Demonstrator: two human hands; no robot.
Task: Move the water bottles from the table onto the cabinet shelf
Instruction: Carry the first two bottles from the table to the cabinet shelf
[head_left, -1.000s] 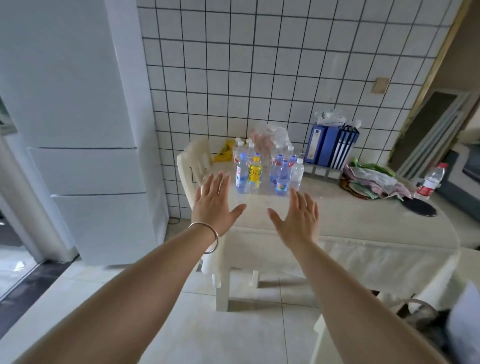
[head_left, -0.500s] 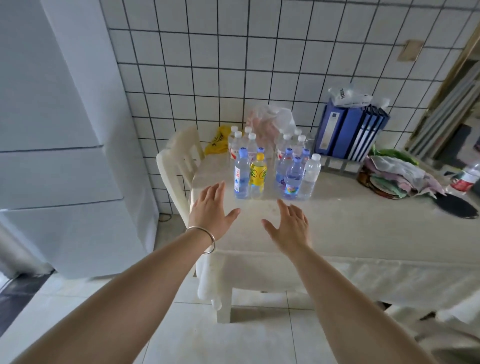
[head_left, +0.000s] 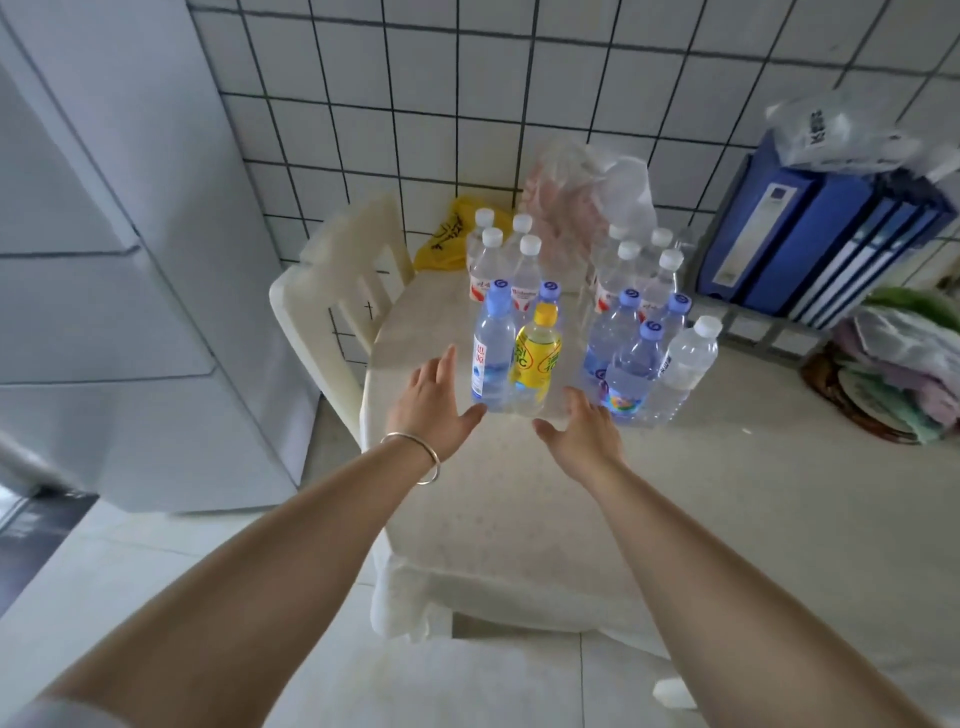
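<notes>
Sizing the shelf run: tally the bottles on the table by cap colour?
White-capped bottles: 9
Blue-capped bottles: 5
Yellow-capped bottle: 1
Total: 15 (back rows partly hidden, so the white count is a best reading)

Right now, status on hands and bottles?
Left hand and right hand open, empty, beside front bottles. All bottles upright on table. Nothing blocking.
</notes>
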